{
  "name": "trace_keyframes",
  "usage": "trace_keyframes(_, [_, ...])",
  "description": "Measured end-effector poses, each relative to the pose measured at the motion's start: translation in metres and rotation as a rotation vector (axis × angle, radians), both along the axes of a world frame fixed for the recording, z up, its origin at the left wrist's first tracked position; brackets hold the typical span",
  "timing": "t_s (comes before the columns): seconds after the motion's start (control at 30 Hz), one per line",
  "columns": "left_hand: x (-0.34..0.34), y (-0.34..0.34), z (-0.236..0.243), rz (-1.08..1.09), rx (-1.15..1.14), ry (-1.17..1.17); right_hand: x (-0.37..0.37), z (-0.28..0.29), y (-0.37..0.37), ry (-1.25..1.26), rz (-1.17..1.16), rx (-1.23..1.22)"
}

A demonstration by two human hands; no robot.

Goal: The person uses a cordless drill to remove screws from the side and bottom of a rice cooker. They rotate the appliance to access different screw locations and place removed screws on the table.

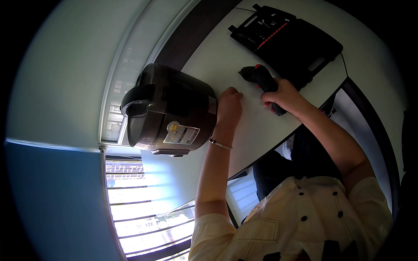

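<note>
My right hand [283,95] is wrapped round the grip of a black cordless screwdriver [262,78] with red accents. The tool's nose points left above the white table [254,135]. My left hand [229,106] is closed, its fingers curled in on the table side, so whatever they may hold is hidden. A dark brown rice cooker [178,111] stands right beside that hand, on its left. The cooker has a curved carrying handle [138,98] and a pale label [181,133] on its side. The screwdriver and the cooker are apart.
An open black tool case [300,52] lies at the far right of the table, with small bits and a red strip in one half. The dark-trimmed table edge [278,143] runs close to my body. A barred window [135,209] and a wall [56,191] stand at the left.
</note>
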State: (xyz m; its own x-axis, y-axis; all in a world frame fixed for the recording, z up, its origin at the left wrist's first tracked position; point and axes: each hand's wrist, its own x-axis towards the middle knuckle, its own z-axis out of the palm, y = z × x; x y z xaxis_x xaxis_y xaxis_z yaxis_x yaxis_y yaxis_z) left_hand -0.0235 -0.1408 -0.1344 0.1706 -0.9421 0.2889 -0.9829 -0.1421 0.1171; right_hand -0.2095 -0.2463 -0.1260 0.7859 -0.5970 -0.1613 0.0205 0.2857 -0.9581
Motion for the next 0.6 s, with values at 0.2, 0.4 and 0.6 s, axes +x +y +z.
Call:
trace_keyframes(0.2, [0.000, 0.008, -0.005, 0.083, -0.070, 0.098, 0.002, -0.003, 0.002, -0.010, 0.004, -0.021])
trace_keyframes(0.4, [-0.019, 0.018, 0.007, 0.132, -0.262, 0.389, 0.002, -0.006, -0.001, -0.010, 0.014, -0.030])
trace_keyframes(0.6, [-0.023, 0.047, 0.011, 0.115, -0.422, 0.830, 0.002, -0.005, 0.000, -0.016, 0.029, 0.017])
